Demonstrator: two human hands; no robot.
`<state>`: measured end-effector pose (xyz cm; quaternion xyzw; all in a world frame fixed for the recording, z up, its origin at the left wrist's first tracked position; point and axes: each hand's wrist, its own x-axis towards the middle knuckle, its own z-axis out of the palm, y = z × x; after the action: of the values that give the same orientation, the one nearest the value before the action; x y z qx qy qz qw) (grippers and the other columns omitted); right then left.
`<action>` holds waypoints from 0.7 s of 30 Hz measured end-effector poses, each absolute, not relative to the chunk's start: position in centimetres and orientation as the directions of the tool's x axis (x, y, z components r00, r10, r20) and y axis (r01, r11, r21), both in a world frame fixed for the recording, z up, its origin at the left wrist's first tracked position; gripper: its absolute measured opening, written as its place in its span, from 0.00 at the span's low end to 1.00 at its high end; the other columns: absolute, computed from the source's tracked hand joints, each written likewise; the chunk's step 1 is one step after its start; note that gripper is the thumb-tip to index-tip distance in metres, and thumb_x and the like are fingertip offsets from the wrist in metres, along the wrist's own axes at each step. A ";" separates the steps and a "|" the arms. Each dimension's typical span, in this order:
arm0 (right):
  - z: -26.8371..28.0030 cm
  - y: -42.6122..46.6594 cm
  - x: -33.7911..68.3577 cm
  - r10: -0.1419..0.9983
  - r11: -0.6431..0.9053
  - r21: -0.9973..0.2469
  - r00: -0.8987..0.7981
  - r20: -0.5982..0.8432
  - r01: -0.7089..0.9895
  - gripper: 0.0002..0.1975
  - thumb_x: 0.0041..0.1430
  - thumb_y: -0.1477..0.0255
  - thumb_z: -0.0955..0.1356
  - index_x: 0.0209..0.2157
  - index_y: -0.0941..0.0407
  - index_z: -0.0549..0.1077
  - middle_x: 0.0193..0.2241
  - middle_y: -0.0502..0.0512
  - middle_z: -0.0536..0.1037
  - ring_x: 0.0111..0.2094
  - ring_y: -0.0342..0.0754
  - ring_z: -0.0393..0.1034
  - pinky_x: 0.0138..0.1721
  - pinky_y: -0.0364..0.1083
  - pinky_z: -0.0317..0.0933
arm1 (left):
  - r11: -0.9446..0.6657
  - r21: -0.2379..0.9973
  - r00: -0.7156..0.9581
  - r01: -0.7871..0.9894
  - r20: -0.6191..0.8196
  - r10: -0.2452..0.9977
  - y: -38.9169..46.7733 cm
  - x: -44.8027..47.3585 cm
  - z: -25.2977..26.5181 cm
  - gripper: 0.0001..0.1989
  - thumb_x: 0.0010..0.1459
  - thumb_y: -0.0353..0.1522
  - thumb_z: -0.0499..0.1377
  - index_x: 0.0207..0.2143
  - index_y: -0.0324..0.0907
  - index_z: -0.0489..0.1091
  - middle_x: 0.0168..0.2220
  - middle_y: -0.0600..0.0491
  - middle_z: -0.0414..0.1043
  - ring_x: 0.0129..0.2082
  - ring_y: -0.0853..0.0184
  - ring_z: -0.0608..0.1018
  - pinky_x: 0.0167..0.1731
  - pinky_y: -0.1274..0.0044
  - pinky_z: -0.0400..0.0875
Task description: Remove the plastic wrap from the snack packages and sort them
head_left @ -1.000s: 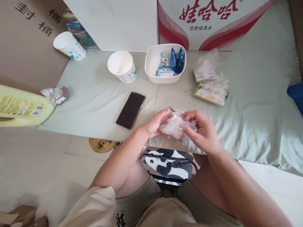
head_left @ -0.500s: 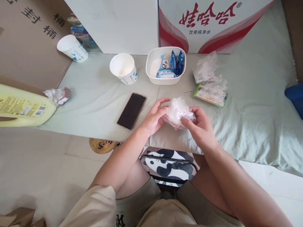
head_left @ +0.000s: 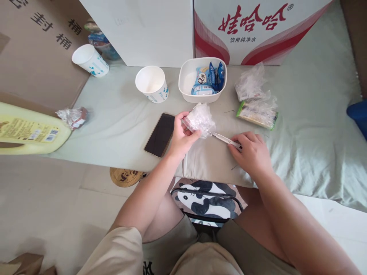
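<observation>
My left hand (head_left: 182,138) pinches a crumpled clear-plastic packet (head_left: 201,119) mid-frame; my right hand (head_left: 254,154) grips a slim silver utility knife (head_left: 225,139).
The knife's long axis slants up-left from my right fingers to the packet's lower-right edge. I can't tell whether its tip touches; wrap obscures the contents, and fingers hide the knife's rear end.
</observation>
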<state>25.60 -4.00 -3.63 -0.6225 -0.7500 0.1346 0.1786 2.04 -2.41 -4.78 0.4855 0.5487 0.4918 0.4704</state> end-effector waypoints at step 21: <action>-1.6 -5.5 22.3 0.919 -0.226 -0.942 -0.265 -0.290 0.249 0.15 0.58 0.56 0.69 0.36 0.54 0.69 0.24 0.49 0.74 0.26 0.46 0.72 0.26 0.43 0.61 | -0.263 0.914 0.044 0.309 0.262 0.964 -3.0 3.1 -5.4 0.31 0.57 0.23 0.61 0.60 0.49 0.57 0.65 0.45 0.66 0.58 0.63 0.77 0.53 0.72 0.78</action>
<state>22.30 -5.48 -1.56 -0.5314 -0.5498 0.5748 0.2915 3.09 -3.01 -5.42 0.6358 0.5006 0.4767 0.3435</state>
